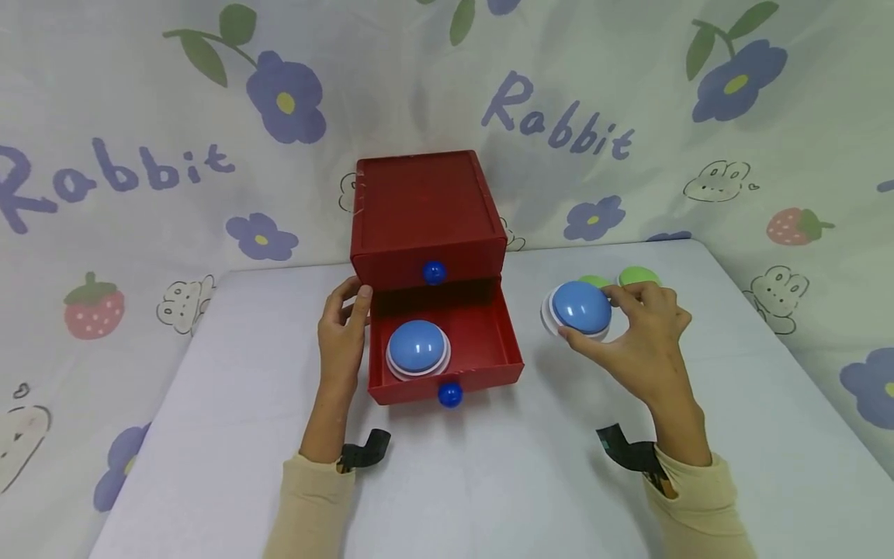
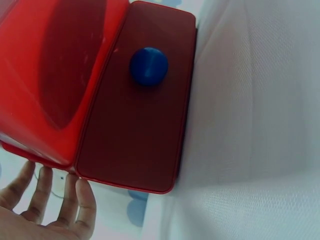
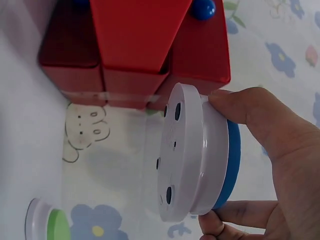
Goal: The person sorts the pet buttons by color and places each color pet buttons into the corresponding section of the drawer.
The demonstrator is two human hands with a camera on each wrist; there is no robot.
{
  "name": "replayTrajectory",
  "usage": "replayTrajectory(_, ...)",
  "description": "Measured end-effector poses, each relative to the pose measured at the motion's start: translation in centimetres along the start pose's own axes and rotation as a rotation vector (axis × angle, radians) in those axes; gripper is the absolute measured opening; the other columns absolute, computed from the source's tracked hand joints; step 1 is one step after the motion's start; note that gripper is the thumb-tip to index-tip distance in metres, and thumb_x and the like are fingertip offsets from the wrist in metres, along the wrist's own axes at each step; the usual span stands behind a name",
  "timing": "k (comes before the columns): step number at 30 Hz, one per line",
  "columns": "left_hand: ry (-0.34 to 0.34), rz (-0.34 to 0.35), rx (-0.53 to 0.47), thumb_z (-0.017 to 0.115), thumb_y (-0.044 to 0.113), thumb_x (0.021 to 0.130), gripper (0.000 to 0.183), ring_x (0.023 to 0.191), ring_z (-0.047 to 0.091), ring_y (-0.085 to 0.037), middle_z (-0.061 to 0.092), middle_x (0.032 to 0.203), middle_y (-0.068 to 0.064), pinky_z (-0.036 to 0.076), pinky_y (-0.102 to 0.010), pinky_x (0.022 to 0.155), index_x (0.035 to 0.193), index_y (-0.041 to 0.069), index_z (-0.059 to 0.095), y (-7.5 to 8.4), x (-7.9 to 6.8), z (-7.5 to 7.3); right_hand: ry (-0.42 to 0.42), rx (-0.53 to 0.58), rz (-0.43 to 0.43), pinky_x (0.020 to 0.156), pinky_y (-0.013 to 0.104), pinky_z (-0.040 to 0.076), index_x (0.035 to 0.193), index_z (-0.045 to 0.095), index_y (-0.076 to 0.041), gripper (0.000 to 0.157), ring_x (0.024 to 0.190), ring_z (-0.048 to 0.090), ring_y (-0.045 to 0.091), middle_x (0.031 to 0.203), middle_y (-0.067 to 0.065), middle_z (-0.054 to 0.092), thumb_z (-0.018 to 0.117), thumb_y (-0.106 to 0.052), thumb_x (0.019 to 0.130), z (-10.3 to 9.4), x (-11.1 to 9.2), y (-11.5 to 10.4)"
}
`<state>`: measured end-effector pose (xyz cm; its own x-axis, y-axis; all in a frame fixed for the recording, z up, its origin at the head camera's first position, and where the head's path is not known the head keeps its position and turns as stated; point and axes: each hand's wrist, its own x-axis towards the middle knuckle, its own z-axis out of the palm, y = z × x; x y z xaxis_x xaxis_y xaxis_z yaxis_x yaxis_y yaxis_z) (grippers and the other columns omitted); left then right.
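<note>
A red drawer box (image 1: 422,198) stands at the table's back, with its lower drawer (image 1: 482,341) pulled out. Inside the drawer lies a blue dome push button (image 1: 417,346) on a white base. Along the box's left side rests my left hand (image 1: 342,334), fingertips right at the red wall, also in the left wrist view. To the right of the box, my right hand (image 1: 642,341) pinches a second blue dome push button (image 1: 581,307) by its edge. The right wrist view shows this button's white underside (image 3: 180,155), with dark round feet, between thumb and fingers.
Two green-topped buttons, one (image 1: 639,276) plainer in view than the other (image 1: 594,280), sit behind the right hand. Blue knobs (image 1: 434,272) stick out from the drawer fronts. A patterned curtain (image 1: 419,93) hangs behind the white table (image 1: 279,435).
</note>
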<state>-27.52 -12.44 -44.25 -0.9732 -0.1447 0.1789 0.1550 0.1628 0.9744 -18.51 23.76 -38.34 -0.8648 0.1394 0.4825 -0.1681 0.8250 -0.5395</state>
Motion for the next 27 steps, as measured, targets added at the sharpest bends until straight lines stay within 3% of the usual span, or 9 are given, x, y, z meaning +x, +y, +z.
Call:
replayTrajectory(11,-0.001,0.005,-0.007,0.058,0.047,0.098,0.054,0.121,0.051,-0.023,0.051,0.14,0.003,0.051,-0.022,0.088,0.146,0.023,0.051,0.0,0.0,-0.1,0.01,0.037,-0.064,0.09,0.058,0.023,0.115,0.068,0.001,0.065,0.119,0.041,0.038,0.11,0.019,0.051,0.092,-0.032,0.064,0.5,-0.3,-2.3)
replayTrajectory(27,0.0,0.003,-0.02,0.058,0.042,0.1,0.052,0.119,0.05,-0.018,0.05,0.142,0.003,0.051,-0.021,0.087,0.147,0.022,0.049,0.2,0.0,0.0,0.014,0.1,-0.134,0.088,0.055,0.024,0.112,0.069,-0.001,0.066,0.117,0.043,0.032,0.112,0.015,0.053,0.095,-0.035,0.061,1.4,-0.6,-5.2)
